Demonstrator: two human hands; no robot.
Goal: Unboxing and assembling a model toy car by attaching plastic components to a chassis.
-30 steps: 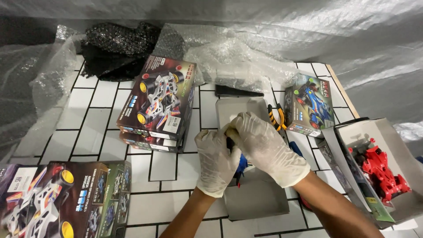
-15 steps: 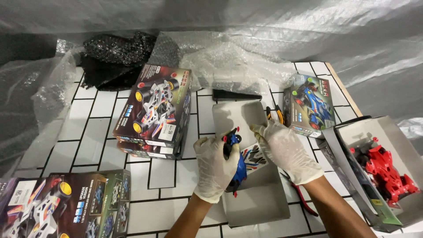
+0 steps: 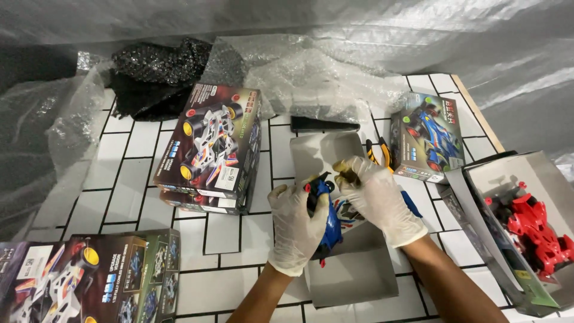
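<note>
Both my hands wear white gloves. My left hand [image 3: 297, 227] grips a blue toy race car [image 3: 327, 222], held upright over an open grey cardboard box [image 3: 353, 275]. My right hand [image 3: 378, 200] pinches a small dark yellowish part [image 3: 345, 171] at its fingertips, close to the car's top end. A printed sheet or sticker [image 3: 348, 213] shows between the hands inside the box.
Stacked toy car boxes [image 3: 212, 149] lie to the left, more boxes [image 3: 89, 281] at the lower left. A blue-car box [image 3: 427, 136] sits at the right. An open box holds a red toy car [image 3: 535, 230]. Orange-handled pliers [image 3: 380, 152], a black knife [image 3: 323, 125], bubble wrap [image 3: 311, 72].
My hands have parted: the right hand lifted off the blue car and now holds a small part by its top. The left hand keeps the car upright.
</note>
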